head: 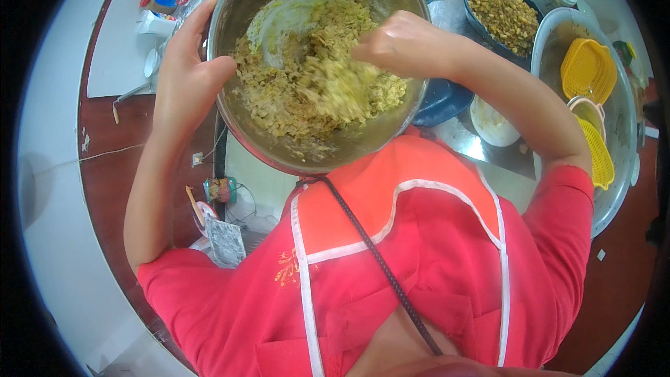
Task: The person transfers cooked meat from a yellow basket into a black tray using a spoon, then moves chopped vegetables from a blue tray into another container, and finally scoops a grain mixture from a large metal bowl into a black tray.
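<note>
A large metal bowl (340,154) stands in front of my chest, tilted towards me. My left hand (183,65) grips its left rim, with the thumb over the edge and the fingers outside. Inside lies a chopped yellow-green food mixture (277,107); a pale smeared patch of bowl floor shows at its upper left. Over the mixture's right side, my right hand (403,44) is curled like a fist. The mixture just below it is blurred by motion. Whether that hand holds a utensil or some of the mixture is hidden.
To the right, a dark container (476,26) holds diced brown food. Beyond it, a large metal basin (623,136) contains yellow plastic baskets (589,70). A white bowl (492,120) sits under my right forearm. Red-lidded jars (165,0) stand at the upper left.
</note>
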Motion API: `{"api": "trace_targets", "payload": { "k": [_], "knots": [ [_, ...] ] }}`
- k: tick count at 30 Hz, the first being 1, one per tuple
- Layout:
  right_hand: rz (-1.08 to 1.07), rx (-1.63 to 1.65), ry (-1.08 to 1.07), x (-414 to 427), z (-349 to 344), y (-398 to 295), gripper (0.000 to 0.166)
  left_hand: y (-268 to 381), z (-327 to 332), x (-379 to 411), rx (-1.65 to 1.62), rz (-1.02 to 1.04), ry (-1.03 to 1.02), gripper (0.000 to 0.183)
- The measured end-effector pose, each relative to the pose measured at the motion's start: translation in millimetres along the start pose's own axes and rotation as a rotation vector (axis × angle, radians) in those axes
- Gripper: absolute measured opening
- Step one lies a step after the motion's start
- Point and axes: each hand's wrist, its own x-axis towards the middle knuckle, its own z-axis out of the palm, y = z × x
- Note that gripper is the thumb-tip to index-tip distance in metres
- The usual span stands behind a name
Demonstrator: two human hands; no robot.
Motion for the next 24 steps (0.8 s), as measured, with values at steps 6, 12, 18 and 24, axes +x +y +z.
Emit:
{"api": "trace_targets", "payload": {
  "k": [6,12,18,24],
  "knots": [
    [0.203,-0.086,0.168,-11.3,-0.3,42.7,0.01,-5.6,1.6,3.6,0.048,-0.043,0.028,0.064],
    [0.418,-0.138,0.125,28.5,9.4,80.2,0.022,6.6,4.8,5.3,-0.018,-0.069,0.011,0.064],
    [0.21,-0.003,-0.012,29.7,28.2,87.0,0.018,2.4,2.7,6.9,0.019,-0.055,0.022,0.066],
    [0.048,0.068,0.0,4.6,17.7,57.7,0.009,0.9,-0.1,7.3,-0.02,-0.138,0.004,0.068]
  ]
}}
